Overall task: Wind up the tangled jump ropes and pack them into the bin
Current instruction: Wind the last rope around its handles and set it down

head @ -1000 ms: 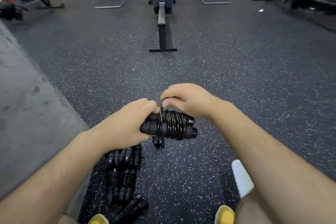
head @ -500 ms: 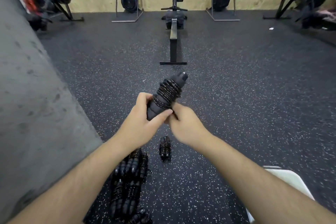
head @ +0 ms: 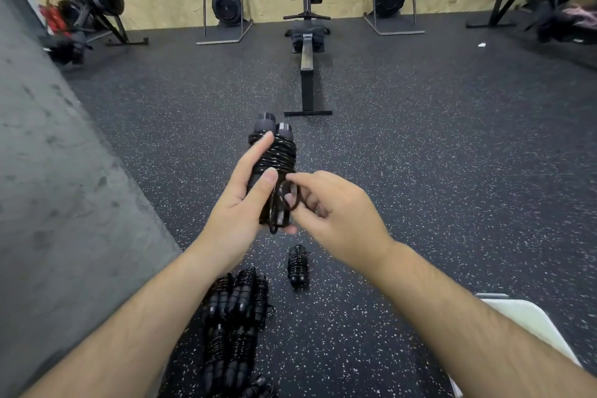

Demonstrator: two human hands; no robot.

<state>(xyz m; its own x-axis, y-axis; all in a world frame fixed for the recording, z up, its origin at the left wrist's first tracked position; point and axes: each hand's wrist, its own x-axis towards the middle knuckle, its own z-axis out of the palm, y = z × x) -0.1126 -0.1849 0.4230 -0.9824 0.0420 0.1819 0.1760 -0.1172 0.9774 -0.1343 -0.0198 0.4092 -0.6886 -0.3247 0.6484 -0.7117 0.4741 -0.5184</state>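
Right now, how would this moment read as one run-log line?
left hand: grips black cord-wound jump-rope bundle | right hand: pinches its loose cord loop | speckled rubber floor: pile of wound black bundles

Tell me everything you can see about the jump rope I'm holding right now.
The jump rope is black: two foam-looking handles side by side, glossy cord coiled round their middle, capped ends pointing away from you. It is held in the air above the speckled floor. The left hand grips its lower half, thumb across the front and a finger along the coil. The right hand pinches a loose loop of cord at the near end.
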